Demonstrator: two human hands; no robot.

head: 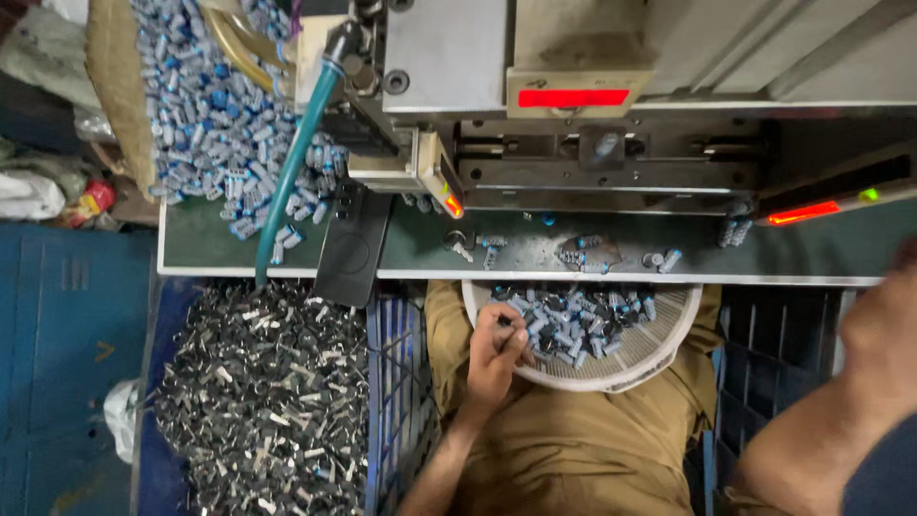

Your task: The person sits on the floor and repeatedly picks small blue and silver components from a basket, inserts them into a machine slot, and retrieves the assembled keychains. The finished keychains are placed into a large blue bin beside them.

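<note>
Brown trousers fill the bottom of the view, and on the lap sits a round white basket. It lies just under the edge of the green desk. Many small grey and blue parts lie in the basket, so lots are left to do. Left hand rests at the basket's left rim, fingers pinched on one small part. Right hand is right of the basket, blurred, so I cannot tell its grip. Above the basket stands a grey machine with red lights. Far left of the basket, a blue crate holds dark metal bits.
</note>
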